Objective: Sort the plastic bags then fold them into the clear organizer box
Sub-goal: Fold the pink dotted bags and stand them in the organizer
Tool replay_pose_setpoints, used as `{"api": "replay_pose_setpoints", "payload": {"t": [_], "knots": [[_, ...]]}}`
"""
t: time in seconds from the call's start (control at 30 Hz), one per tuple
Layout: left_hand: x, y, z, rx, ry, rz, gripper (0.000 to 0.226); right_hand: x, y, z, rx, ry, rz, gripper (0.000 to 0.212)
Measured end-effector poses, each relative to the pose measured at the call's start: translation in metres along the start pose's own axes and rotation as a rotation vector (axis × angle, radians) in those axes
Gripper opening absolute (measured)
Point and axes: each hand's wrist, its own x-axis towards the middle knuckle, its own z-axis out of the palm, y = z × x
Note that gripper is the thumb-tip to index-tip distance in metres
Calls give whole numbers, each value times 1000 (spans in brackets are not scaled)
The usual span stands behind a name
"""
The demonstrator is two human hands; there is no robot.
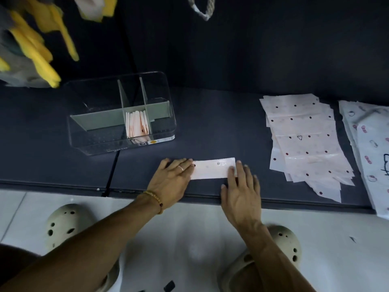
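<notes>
A plastic bag folded into a narrow white strip (212, 168) lies near the front edge of the dark table (210, 127). My left hand (170, 180) presses flat on the strip's left end. My right hand (242, 190) lies flat on its right end, fingers straight. The clear organizer box (120, 112) stands at the back left, with grey dividers. Several folded pink bags (137, 124) stand upright in its middle front compartment. A fanned stack of pink dotted bags (303, 140) lies to the right.
A second pile of white bags with printed cartoon figures (370, 148) lies at the far right edge. Yellow and grey bags (31, 45) hang at the upper left, and a grey rope handle (202, 9) hangs at the top. Below the table edge are my two cream shoes.
</notes>
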Motion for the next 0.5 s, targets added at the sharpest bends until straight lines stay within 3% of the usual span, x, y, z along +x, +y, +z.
{"api": "replay_pose_setpoints", "payload": {"t": [0.1, 0.3, 0.5], "knots": [[-23, 12, 2, 47, 109, -16, 37, -6, -24, 0, 36, 122, -131, 47], [-47, 12, -4, -24, -6, 4, 63, -8, -29, 1, 68, 180, -171, 31], [-41, 19, -14, -164, 75, -17, 23, -8, -36, -8, 157, 169, -266, 21]]}}
